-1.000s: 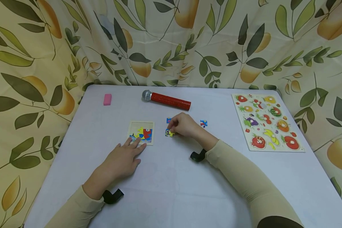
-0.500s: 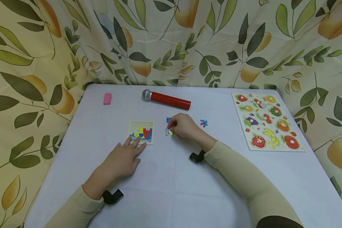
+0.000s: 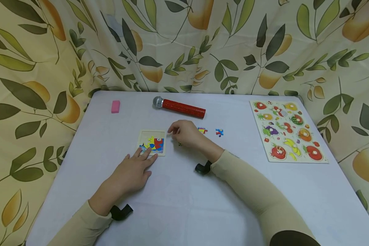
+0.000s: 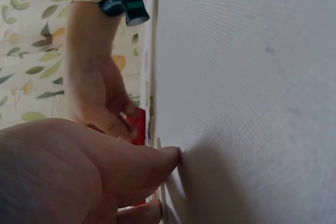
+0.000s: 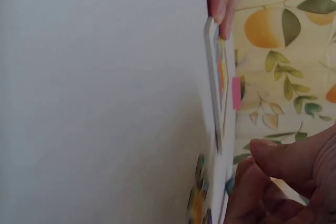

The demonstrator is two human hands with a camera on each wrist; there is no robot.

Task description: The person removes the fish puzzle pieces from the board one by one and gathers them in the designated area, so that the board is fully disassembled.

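My left hand (image 3: 132,172) lies flat with spread fingers on the near edge of a small wooden puzzle tray (image 3: 144,133). Inside the tray are joined red, yellow and blue puzzle pieces (image 3: 158,143). To the tray's right, my right hand (image 3: 186,135) hovers with fingers bent and thumb close to the index finger. In the right wrist view its fingertips (image 5: 254,148) sit near the tray's end, and I cannot tell whether a piece is between them. Blurred loose pieces (image 5: 198,203) lie below that hand. Two more puzzle pieces (image 3: 219,132) (image 3: 202,130) rest beyond its wrist.
A red toy microphone (image 3: 182,108) lies behind the hands, and a pink block (image 3: 115,106) is at the back left. On the right is a fruit puzzle board (image 3: 292,133). White cloth (image 3: 172,212) covers the table, with a leaf-patterned curtain (image 3: 184,51) behind it.
My right hand has moved left from the loose pieces toward the tray, uncovering a piece behind its wrist and covering most of the ones at the left. The left hand has stayed in place.
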